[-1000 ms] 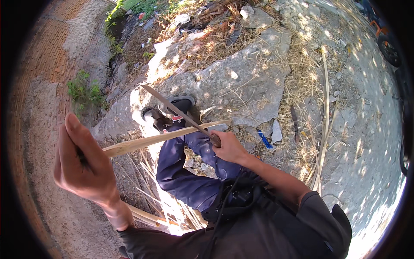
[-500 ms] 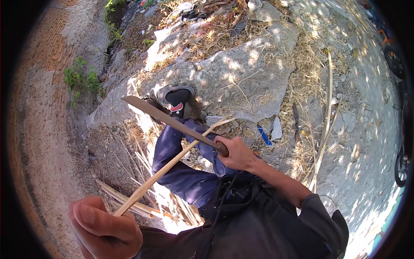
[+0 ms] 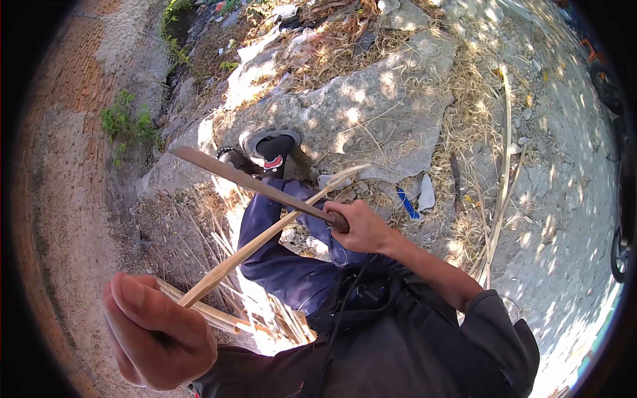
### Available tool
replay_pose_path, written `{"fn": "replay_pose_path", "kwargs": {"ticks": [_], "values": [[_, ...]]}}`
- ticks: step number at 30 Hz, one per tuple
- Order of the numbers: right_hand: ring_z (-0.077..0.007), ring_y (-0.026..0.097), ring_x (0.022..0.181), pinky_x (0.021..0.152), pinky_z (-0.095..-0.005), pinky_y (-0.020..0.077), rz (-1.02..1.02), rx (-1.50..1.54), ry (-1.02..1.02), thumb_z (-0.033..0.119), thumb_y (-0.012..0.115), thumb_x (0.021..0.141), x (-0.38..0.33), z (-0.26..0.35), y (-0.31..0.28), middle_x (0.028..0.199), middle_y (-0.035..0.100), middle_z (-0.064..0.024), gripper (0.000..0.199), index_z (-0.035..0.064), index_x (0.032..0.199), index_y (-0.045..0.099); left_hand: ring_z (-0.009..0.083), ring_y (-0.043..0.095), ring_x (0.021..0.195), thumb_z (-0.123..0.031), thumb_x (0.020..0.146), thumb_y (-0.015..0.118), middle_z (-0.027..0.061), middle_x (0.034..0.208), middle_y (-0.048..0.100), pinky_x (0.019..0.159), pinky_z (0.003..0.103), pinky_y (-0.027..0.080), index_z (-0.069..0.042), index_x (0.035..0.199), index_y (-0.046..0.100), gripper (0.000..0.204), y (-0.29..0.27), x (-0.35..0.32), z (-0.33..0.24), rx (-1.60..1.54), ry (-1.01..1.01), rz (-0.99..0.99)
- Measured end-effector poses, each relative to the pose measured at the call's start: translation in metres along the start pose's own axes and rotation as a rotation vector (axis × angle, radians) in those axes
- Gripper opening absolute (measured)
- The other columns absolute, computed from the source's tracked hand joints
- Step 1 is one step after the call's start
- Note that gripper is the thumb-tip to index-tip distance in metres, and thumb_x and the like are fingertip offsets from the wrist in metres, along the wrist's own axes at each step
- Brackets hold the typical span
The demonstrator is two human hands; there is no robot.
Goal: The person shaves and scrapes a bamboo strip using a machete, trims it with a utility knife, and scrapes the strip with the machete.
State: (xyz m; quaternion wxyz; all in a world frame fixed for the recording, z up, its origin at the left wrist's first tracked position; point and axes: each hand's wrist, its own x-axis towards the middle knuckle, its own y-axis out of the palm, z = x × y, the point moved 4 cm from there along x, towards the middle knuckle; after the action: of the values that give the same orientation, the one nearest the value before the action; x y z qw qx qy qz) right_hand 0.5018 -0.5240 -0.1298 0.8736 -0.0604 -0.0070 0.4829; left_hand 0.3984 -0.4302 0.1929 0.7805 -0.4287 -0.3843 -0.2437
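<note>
My right hand [image 3: 363,229] is wrapped round the short handle of a machete [image 3: 242,178]. Its long brown blade slants up to the left over my lower legs. At lower left my left hand [image 3: 158,338] is closed on the near end of a pale split bamboo strip [image 3: 249,249]. The strip runs up to the right and crosses the blade close to the handle, where the blade lies over it. Thin frayed ends show at the strip's far tip. Whether the blade's edge presses into the strip, I cannot tell.
Split bamboo pieces [image 3: 215,315] lie below my legs. Curly shavings [image 3: 474,116] cover the ground around a broken concrete slab [image 3: 352,113]. Long strips [image 3: 502,179] lie at right, near a blue scrap [image 3: 407,204]. A brick wall [image 3: 66,166] stands left.
The machete has shifted slightly left and up with my right hand. My left hand has risen a little, and the strip's far tip has moved up and right.
</note>
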Motion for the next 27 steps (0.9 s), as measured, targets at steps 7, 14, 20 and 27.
{"fn": "replay_pose_path", "kwargs": {"ticks": [7,14,20,27], "values": [[-0.0361,0.056,0.062,0.062,-0.0431,0.0459,-0.064,-0.090,0.092,0.006,0.066,0.076,0.004,-0.122,-0.004,0.070,0.058,-0.0211,0.026,0.0001,0.101,0.063,0.0207,0.063,0.049,-0.011,0.106,0.059,0.0119,0.061,0.063,0.044,0.033,0.044,0.009,0.089,0.071,0.028,-0.015,0.003,-0.007,-0.090,0.009,0.084],[-0.0415,0.063,0.066,0.063,-0.0446,0.0476,0.064,-0.077,0.056,0.007,0.067,0.075,0.000,-0.031,-0.002,0.073,0.063,-0.0232,0.031,0.0005,0.105,0.066,0.0195,0.054,0.043,-0.016,0.110,0.050,0.0078,0.056,0.052,0.040,0.032,0.037,0.001,0.072,0.058,0.042,-0.020,0.004,-0.010,-0.064,0.036,0.097],[-0.0356,0.059,0.064,0.064,-0.0435,0.0476,0.075,-0.057,0.050,0.007,0.067,0.076,0.001,-0.040,-0.011,0.074,0.063,-0.0219,0.032,-0.0001,0.107,0.065,0.0181,0.049,0.038,-0.014,0.110,0.039,0.0050,0.050,0.045,0.036,0.030,0.031,-0.005,0.063,0.050,0.049,-0.014,0.003,-0.030,-0.031,0.130,-0.058],[-0.0288,0.053,0.061,0.062,-0.0412,0.0442,0.055,-0.083,0.124,0.005,0.064,0.076,-0.005,-0.104,-0.013,0.069,0.057,-0.0180,0.022,-0.0012,0.096,0.061,0.0174,0.051,0.035,-0.025,0.111,0.045,0.0039,0.047,0.053,0.034,0.029,0.042,-0.010,0.059,0.045,0.054,-0.023,0.003,-0.030,-0.155,0.152,-0.020]]}}
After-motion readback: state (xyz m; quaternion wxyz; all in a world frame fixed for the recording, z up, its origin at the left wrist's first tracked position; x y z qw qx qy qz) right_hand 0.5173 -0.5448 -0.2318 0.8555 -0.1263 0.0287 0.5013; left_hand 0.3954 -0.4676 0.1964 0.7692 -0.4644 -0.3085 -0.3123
